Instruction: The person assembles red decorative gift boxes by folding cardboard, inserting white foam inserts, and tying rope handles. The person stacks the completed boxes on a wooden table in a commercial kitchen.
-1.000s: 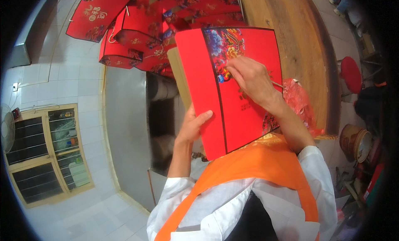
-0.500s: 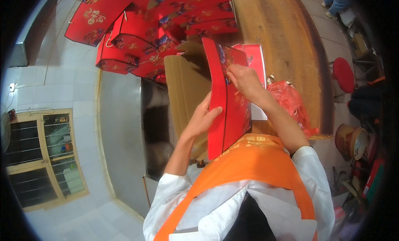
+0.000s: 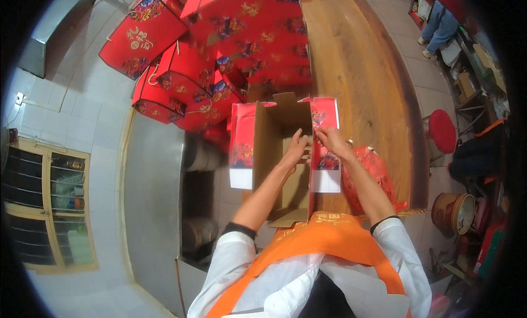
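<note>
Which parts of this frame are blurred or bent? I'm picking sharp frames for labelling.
Head view: the stacked red boxes at the top are motion-smeared; the opened carton and both hands, left and right, are fairly sharp; the wooden table edges bow with fisheye; corners are black.

The box [image 3: 277,153] between the left hand [image 3: 296,148] and right hand [image 3: 329,142] is cardboard: matt brown inside, glossy printed red outside. Under it lies a smooth, grained wooden worktop [image 3: 362,87]. Just right of the right hand sits a crinkled, shiny red plastic bag [image 3: 369,178].
</note>
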A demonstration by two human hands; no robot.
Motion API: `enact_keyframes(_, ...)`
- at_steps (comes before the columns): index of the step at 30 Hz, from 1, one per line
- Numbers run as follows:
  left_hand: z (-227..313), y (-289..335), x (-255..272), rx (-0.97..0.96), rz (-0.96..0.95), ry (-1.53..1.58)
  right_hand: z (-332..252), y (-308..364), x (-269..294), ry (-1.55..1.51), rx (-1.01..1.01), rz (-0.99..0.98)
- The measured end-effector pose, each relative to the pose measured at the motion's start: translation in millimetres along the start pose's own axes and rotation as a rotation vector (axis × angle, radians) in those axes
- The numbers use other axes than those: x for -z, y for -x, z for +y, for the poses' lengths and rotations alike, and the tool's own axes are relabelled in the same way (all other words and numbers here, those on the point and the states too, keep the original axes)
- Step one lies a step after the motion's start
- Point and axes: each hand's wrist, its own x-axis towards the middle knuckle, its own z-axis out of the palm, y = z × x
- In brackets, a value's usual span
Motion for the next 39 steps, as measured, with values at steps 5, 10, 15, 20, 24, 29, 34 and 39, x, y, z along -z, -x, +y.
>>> enact_keyframes(5, -16.7, -48.9, -8.0, -0.215, 0.065, -0.148, -11.6, -4.0, 8.3, 0.361, 0.149, -0.026)
enact_keyframes(10, -32.3, -57.8, -13.1, -0.365, 0.218, -0.370, -12.8, -0.7, 12.8, 0.410, 0.142, -0.043)
enact_keyframes(15, -48.8, -66.3, 2.1, -0.131, 0.108, 0.436, 18.1, 18.0, -6.4, 0.055, 0.012, 0.003)
enact_keyframes(20, -17.7, 17.6, -16.6, -0.031, 0.032, 0.058, 51.0, 98.8, -10.7, 0.070, -0.123, 0.090)
enact_keyframes(24, -37.9, 84.6, -7.2, -0.282, -0.255, -0.550, 105.4, 178.8, -15.0, 0.445, -0.018, 0.147)
enact_keyframes(29, -69.1, 107.4, 21.0, 0.086, -0.217, -0.471, 138.0, 229.9, -17.7, 0.677, 0.050, 0.122)
enact_keyframes(34, -26.4, 126.8, 36.1, 0.128, -0.056, 0.000, 61.2, 205.2, -2.2, 0.367, -0.164, -0.016)
enact_keyframes(39, -43.8, 132.4, 69.6, 0.159, -0.023, 0.230, -25.3, 164.8, -15.0, -0.244, -0.400, -0.123)
